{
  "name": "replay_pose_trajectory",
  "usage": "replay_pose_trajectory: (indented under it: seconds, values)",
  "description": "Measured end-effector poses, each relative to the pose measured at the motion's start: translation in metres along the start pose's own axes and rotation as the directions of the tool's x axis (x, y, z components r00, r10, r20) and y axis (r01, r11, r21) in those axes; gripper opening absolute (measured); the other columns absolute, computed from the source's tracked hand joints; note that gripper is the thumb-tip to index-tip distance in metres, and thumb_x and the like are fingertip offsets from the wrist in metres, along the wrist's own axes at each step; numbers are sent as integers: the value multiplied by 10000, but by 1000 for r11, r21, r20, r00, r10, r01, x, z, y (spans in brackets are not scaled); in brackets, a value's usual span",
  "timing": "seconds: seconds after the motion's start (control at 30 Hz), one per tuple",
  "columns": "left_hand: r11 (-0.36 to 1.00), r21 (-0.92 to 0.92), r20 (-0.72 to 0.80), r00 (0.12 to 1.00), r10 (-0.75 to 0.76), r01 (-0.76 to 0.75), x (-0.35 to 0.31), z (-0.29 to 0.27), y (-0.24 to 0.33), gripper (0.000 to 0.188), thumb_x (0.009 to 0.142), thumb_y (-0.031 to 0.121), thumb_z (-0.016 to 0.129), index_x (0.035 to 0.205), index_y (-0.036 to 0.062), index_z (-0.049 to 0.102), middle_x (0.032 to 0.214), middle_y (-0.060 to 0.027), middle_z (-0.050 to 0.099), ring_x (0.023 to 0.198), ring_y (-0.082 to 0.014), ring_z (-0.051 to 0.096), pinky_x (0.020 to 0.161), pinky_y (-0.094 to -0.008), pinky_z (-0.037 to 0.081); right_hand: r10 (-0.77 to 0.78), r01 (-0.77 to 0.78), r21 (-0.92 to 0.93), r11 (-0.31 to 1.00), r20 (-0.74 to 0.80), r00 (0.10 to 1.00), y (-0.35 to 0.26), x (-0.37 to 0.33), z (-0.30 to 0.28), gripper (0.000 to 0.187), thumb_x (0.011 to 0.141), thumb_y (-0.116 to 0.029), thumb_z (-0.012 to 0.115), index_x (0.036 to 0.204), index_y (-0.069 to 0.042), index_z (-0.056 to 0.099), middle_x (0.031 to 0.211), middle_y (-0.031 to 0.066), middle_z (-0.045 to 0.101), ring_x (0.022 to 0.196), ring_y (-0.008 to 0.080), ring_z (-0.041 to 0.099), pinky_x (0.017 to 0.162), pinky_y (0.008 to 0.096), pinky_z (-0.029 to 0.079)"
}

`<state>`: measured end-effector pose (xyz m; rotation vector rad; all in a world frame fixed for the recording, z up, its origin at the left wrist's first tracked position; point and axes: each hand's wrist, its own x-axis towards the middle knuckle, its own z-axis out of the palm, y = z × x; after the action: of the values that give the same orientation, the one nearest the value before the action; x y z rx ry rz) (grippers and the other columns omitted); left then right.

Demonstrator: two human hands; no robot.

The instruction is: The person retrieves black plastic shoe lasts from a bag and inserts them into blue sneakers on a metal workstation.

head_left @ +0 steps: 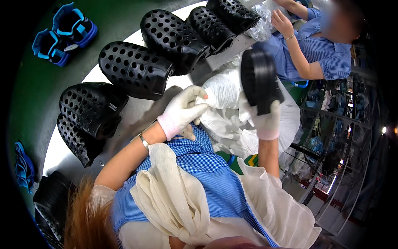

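My left hand (185,108), in a white glove with its bare index fingertip showing, pinches the edge of a pleated white stack of thin sheets or bags (223,90). My right hand (265,118), gloved too and slightly blurred, grips the lower end of a black ribbed piece (260,79) and holds it up beside the stack. Its face toward me looks banded; its far side is hidden. Loose white thin material (232,128) hangs below, between my hands. Rounded black shells full of holes stand along the table on the left, the closest upright one (132,68) beyond my left hand.
The metal table (58,143) curves along the left. Blue-and-black items (66,31) lie on the green surface beyond. Clear plastic wrap (260,25) sits by the far shells. A co-worker in a blue shirt (306,54) is at the upper right. Wire shelving (336,120) stands right.
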<state>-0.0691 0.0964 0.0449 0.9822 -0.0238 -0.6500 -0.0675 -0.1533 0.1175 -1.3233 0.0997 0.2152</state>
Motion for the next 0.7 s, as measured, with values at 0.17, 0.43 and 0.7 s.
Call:
replay_pose_trajectory:
  seconds: [0.17, 0.43, 0.7]
  values:
    - [995, 67, -77, 995, -62, 68, -1, 0, 6, 622, 851, 85, 592, 1379, -39, 288, 769, -32, 535, 544, -70, 517, 491, -202, 452, -488, 426, -405, 809, -59, 871, -55, 64, 20, 443, 836, -78, 620, 1245, 45, 501, 1165, 101, 591, 993, 159, 583, 879, 308, 467]
    - [933, 124, -91, 940, -329, 339, -4, -6, 9, 406, 872, 190, 590, 1190, -59, 559, 915, -77, 644, 758, -99, 604, 693, -228, 495, -546, 446, -791, 418, 174, 820, -58, 198, 14, 568, 706, -313, 785, 1139, -7, 583, 997, 61, 662, 911, 124, 610, 844, 256, 466]
    - [967, 167, -150, 975, -167, 191, -6, -8, 1, 365, 889, 192, 573, 1177, -31, 575, 881, -45, 634, 742, -75, 575, 688, -214, 481, -505, 396, -838, 375, 174, 846, -42, 199, 8, 604, 749, -319, 762, 1204, -5, 520, 1079, 80, 633, 981, 153, 593, 878, 271, 452]
